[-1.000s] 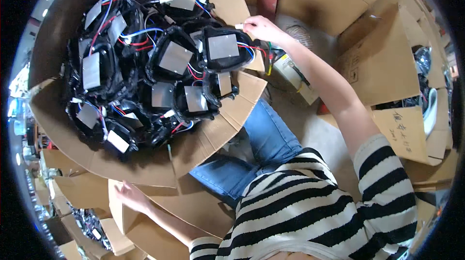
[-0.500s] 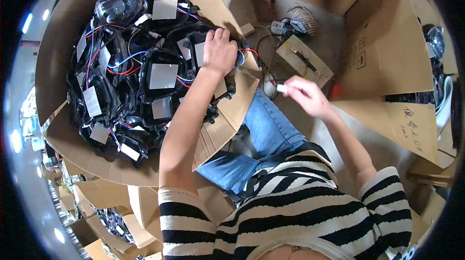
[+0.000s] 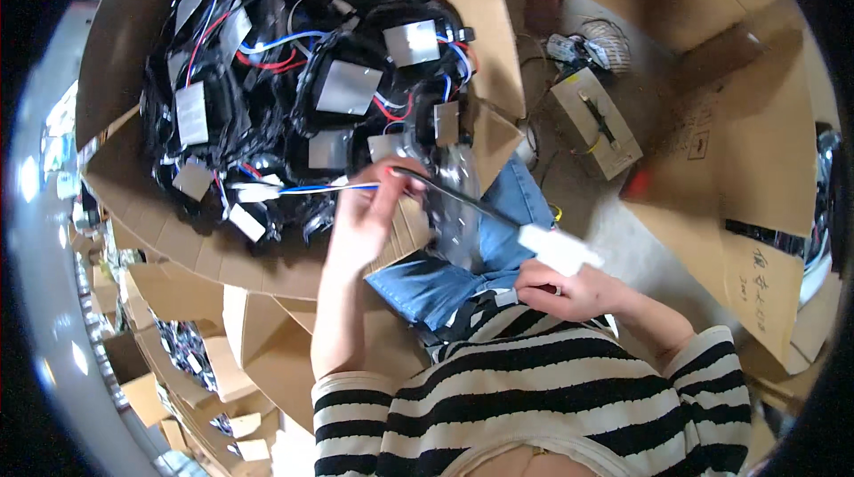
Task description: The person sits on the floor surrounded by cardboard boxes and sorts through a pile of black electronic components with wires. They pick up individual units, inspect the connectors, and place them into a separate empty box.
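Observation:
My left hand (image 3: 369,210) is closed at the box's near right edge, holding what looks like a lamp (image 3: 455,206) with a clear, shiny body, blurred by motion. A dark strip (image 3: 467,200) runs from my left fingers to a blurred white patch (image 3: 560,250); how it joins the lamp I cannot tell. Blue and white wires (image 3: 325,189) lead left from this hand to a white connector (image 3: 255,192). Near my waist my right hand (image 3: 574,292) is closed, a small white piece (image 3: 505,297) at its fingertips, just below the white patch.
A large cardboard box (image 3: 267,280) to the left holds many black lamp units (image 3: 342,86) with silver labels and coloured wires. At right stands another open cardboard box (image 3: 703,237). On the floor between them lie a flat pale box (image 3: 598,121) with a black handle and a coil (image 3: 609,43).
My left hand has come nearer to me with the lamp, out of the pile. My right hand has drawn back toward my waist, still pinching the small white piece. The view has shifted.

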Demonstrator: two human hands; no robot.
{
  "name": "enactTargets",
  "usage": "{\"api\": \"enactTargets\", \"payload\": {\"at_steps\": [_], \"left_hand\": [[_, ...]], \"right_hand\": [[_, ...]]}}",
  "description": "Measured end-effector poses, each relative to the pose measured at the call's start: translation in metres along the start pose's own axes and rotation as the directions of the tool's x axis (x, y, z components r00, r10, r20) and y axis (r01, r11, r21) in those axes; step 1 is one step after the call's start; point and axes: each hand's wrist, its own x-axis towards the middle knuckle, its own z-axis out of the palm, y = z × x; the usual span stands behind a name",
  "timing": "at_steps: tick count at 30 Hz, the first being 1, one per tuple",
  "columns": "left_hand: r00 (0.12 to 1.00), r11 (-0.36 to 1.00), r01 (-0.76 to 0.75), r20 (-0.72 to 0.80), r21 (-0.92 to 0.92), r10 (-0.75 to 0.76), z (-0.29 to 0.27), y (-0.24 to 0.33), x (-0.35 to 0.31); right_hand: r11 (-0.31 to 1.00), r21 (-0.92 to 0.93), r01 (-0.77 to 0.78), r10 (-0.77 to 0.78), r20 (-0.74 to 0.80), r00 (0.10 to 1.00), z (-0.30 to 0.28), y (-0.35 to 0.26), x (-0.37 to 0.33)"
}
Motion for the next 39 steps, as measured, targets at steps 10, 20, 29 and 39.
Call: {"api": "enactTargets", "payload": {"at_steps": [10,20,29,39], "left_hand": [[0.956,0.983,0.183,-0.232,-0.015,-0.182,0.019,-0.005,-0.057],[0.99,0.987,0.111,-0.103,0.121,-0.099,0.0,0.016,-0.067],[0.976,0.995,-0.079,0.197,-0.055,0.088,-0.022,0.008,-0.064],[0.828,0.968,-0.158,0.507,-0.197,0.239,-0.04,-0.001,-0.055]], "right_hand": [[1.0,-0.01,-0.029,0.029,0.094,0.995,0.015,-0.009,0.04],[0.999,-0.042,-0.009,0.012,0.068,0.998,0.011,-0.035,0.076],[0.993,-0.073,0.097,-0.092,0.075,0.993,-0.015,-0.059,0.094],[0.981,-0.16,0.106,-0.083,0.146,0.986,-0.019,-0.063,0.106]]}}
